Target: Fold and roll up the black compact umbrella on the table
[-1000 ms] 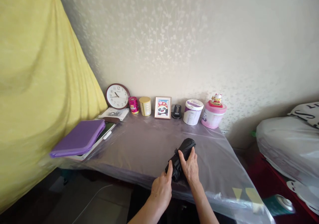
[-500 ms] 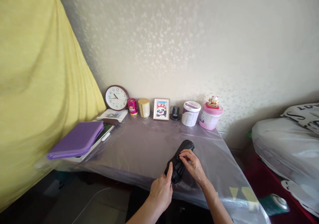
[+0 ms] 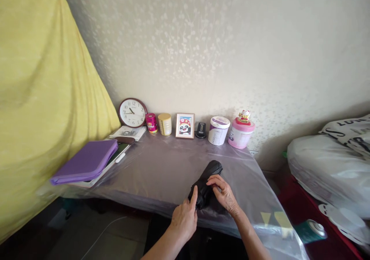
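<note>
A folded black umbrella (image 3: 210, 172) lies slantwise on the plastic-covered table (image 3: 156, 167), near its front edge. My left hand (image 3: 185, 215) is closed around its near end, index finger stretched along the fabric and the other fingers partly hidden. My right hand (image 3: 222, 192) is at the umbrella's right side, thumb and fingertips pinched together on the fabric. Whether a strap is between those fingertips is too small to tell.
Along the wall stand a clock (image 3: 133, 112), a pink can (image 3: 151, 123), a yellow can (image 3: 164, 124), a picture frame (image 3: 185, 125), a black device (image 3: 200, 130) and two tubs, one white (image 3: 219, 130), one pink-lidded (image 3: 239, 134). A purple folder (image 3: 86, 160) lies at left.
The view has shifted slightly, so everything sits a little further left. My right hand has moved slightly on the umbrella's side; my left hand keeps its hold on the near end.
</note>
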`<act>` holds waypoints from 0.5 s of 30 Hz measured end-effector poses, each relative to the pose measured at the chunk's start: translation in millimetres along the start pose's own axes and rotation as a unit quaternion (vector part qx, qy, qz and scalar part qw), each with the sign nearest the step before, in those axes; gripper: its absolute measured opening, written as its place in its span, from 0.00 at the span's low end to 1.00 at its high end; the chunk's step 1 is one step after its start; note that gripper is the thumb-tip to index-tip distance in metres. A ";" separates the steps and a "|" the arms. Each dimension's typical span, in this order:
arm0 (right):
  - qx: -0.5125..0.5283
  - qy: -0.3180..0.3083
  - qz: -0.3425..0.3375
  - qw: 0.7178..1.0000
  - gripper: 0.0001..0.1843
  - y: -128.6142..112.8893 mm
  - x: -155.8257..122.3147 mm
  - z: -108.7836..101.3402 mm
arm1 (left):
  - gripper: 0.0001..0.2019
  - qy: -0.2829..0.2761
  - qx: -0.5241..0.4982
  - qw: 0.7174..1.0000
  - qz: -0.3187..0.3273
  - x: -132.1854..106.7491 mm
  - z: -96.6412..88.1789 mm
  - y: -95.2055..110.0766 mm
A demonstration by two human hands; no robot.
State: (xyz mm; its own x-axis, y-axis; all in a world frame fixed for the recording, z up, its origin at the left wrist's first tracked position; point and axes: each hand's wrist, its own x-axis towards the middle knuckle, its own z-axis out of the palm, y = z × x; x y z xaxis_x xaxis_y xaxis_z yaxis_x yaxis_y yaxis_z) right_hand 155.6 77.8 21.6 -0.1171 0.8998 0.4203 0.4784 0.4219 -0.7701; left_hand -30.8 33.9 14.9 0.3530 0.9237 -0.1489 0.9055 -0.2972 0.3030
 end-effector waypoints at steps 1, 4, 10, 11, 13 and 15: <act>-0.001 0.020 0.007 1.000 0.13 2.0 -1.7 -3.4 | 0.36 0.002 0.000 1.000 0.000 -0.3 0.4 -0.1; -0.038 0.054 0.036 0.997 0.13 9.7 -10.4 -19.3 | 0.36 0.003 0.006 1.000 0.001 -1.2 0.8 -0.2; -0.127 -0.080 0.075 0.986 0.22 19.2 -38.8 -50.0 | 0.35 0.001 0.017 1.000 0.003 -3.1 -0.9 -0.1; -0.129 -0.097 0.078 0.984 0.23 18.4 -42.8 -51.9 | 0.35 0.000 0.017 1.000 0.001 -3.2 -1.0 0.0; -0.131 -0.119 0.082 0.981 0.24 15.1 -49.5 -53.3 | 0.35 0.000 0.016 1.000 0.000 -2.9 -0.8 -0.2; -0.141 -0.132 0.084 0.977 0.24 11.0 -54.8 -52.2 | 0.35 0.002 0.014 1.000 0.001 -2.2 0.0 -0.6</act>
State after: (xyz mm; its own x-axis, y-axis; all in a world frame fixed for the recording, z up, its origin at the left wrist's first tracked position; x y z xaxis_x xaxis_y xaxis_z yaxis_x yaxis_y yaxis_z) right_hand 212.7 27.4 15.1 -0.2183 0.9670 0.1313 0.7275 0.2509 -0.6386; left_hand -32.1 32.0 15.0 0.3531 0.9244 -0.1445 0.9115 -0.3050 0.2759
